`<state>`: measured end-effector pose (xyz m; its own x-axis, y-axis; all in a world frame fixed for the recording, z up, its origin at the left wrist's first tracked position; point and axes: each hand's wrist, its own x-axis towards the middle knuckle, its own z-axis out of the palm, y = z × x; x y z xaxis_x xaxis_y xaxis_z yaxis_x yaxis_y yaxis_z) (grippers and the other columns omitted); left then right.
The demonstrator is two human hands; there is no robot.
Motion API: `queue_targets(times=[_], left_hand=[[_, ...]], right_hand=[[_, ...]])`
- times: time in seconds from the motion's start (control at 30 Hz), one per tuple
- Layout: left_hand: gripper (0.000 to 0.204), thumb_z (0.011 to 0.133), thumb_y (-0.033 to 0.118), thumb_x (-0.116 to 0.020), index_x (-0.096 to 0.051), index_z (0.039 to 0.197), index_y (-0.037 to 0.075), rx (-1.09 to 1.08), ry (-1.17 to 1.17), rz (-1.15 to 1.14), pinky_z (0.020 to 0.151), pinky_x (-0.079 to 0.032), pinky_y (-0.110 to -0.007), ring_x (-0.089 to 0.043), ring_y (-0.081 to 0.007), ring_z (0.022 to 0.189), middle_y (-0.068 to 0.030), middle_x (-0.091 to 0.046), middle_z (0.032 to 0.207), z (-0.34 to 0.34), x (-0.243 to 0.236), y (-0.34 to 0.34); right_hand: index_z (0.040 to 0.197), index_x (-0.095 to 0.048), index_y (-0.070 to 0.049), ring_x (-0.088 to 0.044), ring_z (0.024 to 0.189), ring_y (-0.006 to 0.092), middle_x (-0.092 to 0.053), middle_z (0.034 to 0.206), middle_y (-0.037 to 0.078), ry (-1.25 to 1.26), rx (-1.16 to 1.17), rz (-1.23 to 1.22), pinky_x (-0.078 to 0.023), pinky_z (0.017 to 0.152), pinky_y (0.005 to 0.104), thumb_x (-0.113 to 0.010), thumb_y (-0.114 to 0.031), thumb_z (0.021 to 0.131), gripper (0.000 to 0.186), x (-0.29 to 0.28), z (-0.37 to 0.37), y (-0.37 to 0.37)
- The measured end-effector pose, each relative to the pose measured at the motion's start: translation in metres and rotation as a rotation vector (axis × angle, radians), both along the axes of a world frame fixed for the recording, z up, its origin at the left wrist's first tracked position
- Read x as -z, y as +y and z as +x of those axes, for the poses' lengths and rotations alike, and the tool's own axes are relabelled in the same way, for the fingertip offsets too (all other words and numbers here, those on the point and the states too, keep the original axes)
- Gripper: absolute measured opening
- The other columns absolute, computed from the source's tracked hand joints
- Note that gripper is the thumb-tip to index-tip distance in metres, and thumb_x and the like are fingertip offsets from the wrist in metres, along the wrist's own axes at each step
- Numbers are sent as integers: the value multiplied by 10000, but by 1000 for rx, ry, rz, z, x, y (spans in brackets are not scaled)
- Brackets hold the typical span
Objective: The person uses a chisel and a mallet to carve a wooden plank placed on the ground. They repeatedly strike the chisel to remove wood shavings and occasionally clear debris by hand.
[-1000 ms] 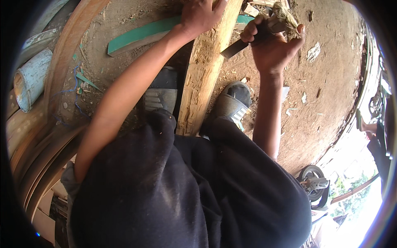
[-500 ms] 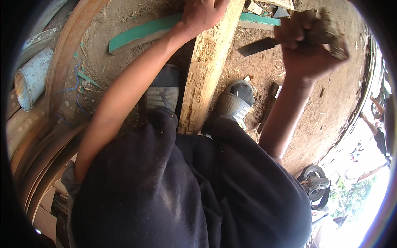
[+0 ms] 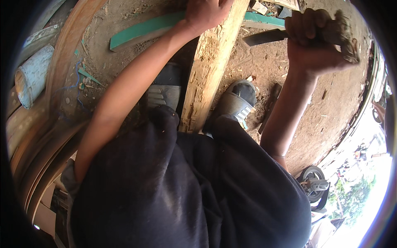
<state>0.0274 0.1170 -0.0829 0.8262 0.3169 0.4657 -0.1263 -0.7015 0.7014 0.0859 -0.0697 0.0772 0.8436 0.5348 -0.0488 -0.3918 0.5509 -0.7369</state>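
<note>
A rough-hewn wooden beam (image 3: 211,62) runs from between my shoes toward the far edge, its pale top face chipped and splintered. My left hand (image 3: 206,16) is closed against the beam's far left side; its fingertips run out of the picture. Raised to the right of the beam, my right hand (image 3: 308,45) is closed around an adze-like tool. Its flat dark blade (image 3: 264,38) points left toward the beam, and its rough wooden end (image 3: 346,37) sticks out on the right, slightly blurred. The blade is apart from the wood.
A green-painted curved board (image 3: 144,31) lies under my left wrist. My shoes (image 3: 237,99) flank the beam on dirt strewn with chips. At left are a whitish metal can (image 3: 35,76) and curved wooden pieces (image 3: 49,165); a small wheel (image 3: 313,184) stands at lower right.
My right hand and the tool have moved a little up and to the right, away from the beam. My left hand keeps its place on the beam, which appears shifted slightly right.
</note>
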Motion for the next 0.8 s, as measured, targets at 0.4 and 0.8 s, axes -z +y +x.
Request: queue_targets(times=[0.4,0.8], left_hand=[[506,976,200,-615,-468,1398,-38,-14,-3,-13,933,-528,-510,-629,-468,1113,-315,-600,1269,0,3,1],[345,894,93,-649,-583,1187,-76,31,-184,486,984,-524,-497,-592,-453,1203,-320,-527,1371,2,11,7]], right_hand=[[855,-536,-98,-418,431,126,-430,583,-6,-265,129,76,-317,363,296,-370,-786,943,713,46,-16,12],[945,-572,-65,-418,420,128,-524,632,29,-214,166,-1,-333,337,297,-346,-819,921,788,-20,-38,51]])
